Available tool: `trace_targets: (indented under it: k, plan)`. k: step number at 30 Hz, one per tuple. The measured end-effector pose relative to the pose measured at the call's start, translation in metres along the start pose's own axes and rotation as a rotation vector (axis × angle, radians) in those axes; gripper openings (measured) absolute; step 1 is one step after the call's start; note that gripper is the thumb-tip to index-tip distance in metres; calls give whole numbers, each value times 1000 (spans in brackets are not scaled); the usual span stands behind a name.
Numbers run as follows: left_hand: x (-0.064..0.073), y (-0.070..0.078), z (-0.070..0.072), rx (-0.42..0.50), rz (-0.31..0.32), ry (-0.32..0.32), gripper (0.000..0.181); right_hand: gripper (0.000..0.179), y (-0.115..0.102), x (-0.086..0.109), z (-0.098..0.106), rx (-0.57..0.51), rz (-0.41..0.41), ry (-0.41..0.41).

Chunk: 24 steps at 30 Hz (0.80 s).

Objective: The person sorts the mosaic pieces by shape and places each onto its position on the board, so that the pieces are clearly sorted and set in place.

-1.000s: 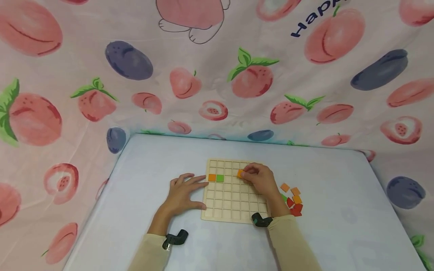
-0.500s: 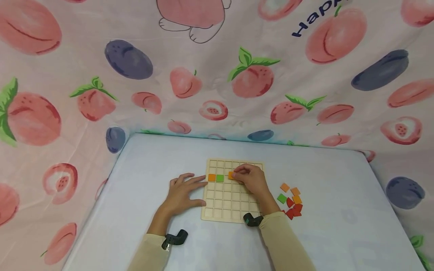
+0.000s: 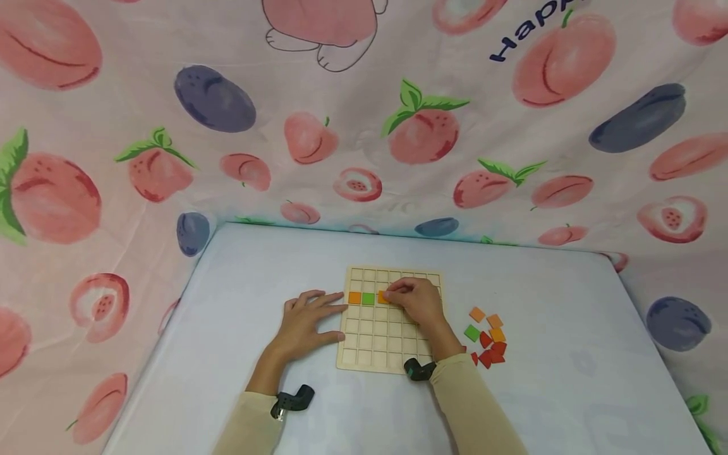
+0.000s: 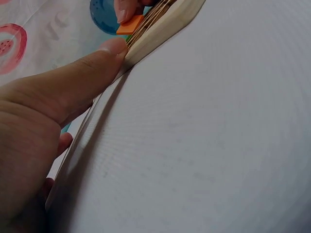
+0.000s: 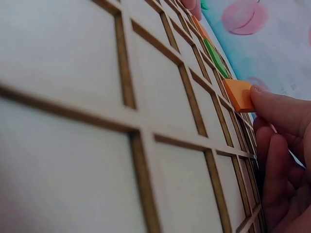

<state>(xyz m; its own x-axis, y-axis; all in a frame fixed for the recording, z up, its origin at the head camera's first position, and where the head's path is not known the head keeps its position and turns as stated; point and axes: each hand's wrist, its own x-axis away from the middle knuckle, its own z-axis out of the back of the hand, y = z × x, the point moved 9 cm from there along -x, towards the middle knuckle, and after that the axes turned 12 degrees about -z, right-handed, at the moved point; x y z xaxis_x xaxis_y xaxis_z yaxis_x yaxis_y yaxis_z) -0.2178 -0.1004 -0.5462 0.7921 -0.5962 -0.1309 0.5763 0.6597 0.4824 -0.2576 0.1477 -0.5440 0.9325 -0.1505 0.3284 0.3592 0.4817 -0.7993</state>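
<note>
A wooden grid board point(image 3: 364, 359) with square cells lies on the table. In one row near its far side sit an orange tile point(image 3: 355, 297) at the left edge and a green tile point(image 3: 368, 298) beside it. My right hand point(image 3: 422, 303) pinches another orange tile point(image 5: 238, 94) between thumb and fingers. That tile is tilted over the cell just right of the green one. My left hand point(image 3: 307, 325) is spread along the board's left edge, with thumb point(image 4: 87, 73) and fingertips touching the rim.
Right of the board lies a loose group of pieces: several orange tiles point(image 3: 477, 314), a green tile point(image 3: 472, 333) and several red pieces point(image 3: 498, 349). The white table point(image 3: 574, 354) extends to a fruit-print cloth point(image 3: 364, 126) hanging behind and at the sides.
My right hand has moved left across the board with the orange tile, bringing it close to the green one. The loose green tile has come into sight. My left hand stays in place.
</note>
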Motion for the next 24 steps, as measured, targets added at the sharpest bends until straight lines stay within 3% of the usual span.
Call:
trace_targets:
  k: [12, 24]
  plan:
    - [0, 0, -1, -7, -2, 13, 62, 15, 0, 1, -1, 41, -18, 3]
    - [-1, 1, 1, -11, -7, 19, 62, 17, -4, 2, 0, 124, 22, 40]
